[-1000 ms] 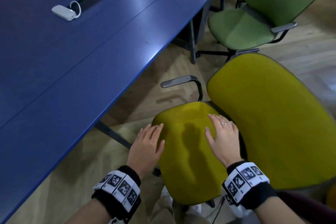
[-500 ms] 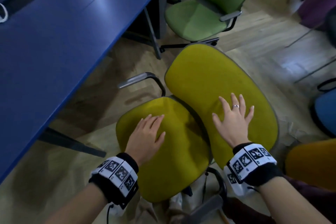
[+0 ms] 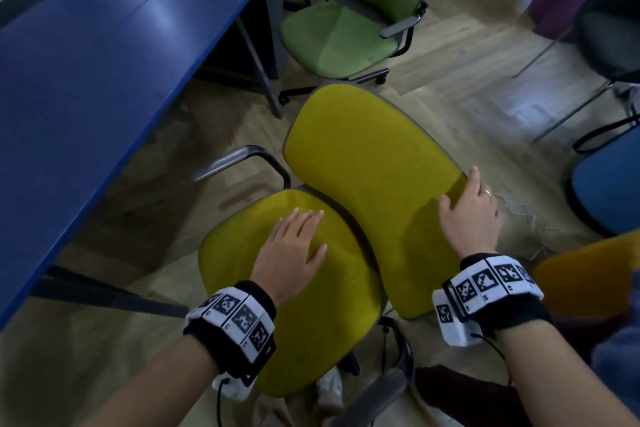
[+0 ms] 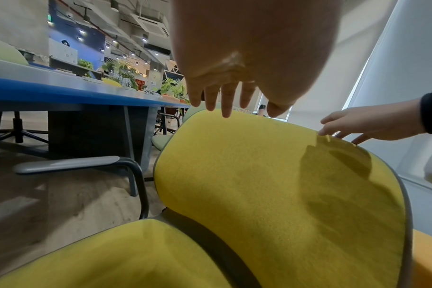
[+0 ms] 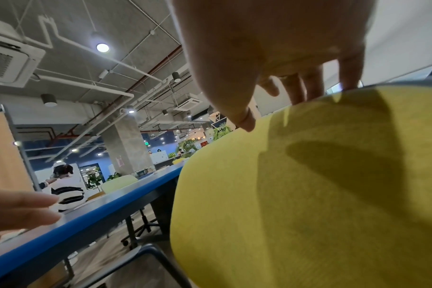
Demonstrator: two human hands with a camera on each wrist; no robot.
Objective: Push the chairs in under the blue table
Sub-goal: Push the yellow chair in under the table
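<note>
The yellow chair [image 3: 363, 191] is seen standing out from the blue counter [image 3: 104, 62], clear of its long edge, with the backrest turned away from that edge and one grey armrest [image 3: 225, 161] pointing toward it. The left hand [image 3: 291, 253] is held over the seat pad [image 3: 242, 253] with fingers [image 4: 226, 101] straight and slightly spread, nothing gripped; whether the palm actually presses the cushion cannot be told. The right hand [image 3: 467, 215] is placed at the far rim of the backrest, on the side away from the counter: thumb [image 5: 244, 118] laid on the front fabric, fingers [image 5: 348, 72] hooked over the edge, so the rim appears to be lightly held rather than clamped.

A swivel office chair on castors is judged here, so it should roll easily on the wooden floor [image 3: 450, 87] but may spin rather than travel straight. The upholstery looks soft and will give under pressure; the stiff rim of the backrest is the better hold, with the seat steadied by the other hand. The chair would first need to be turned to face the counter. The armrest height against the counter's underside should be watched. A green chair [image 3: 346, 31] is seen further along the same edge, likewise not tucked in.
</note>
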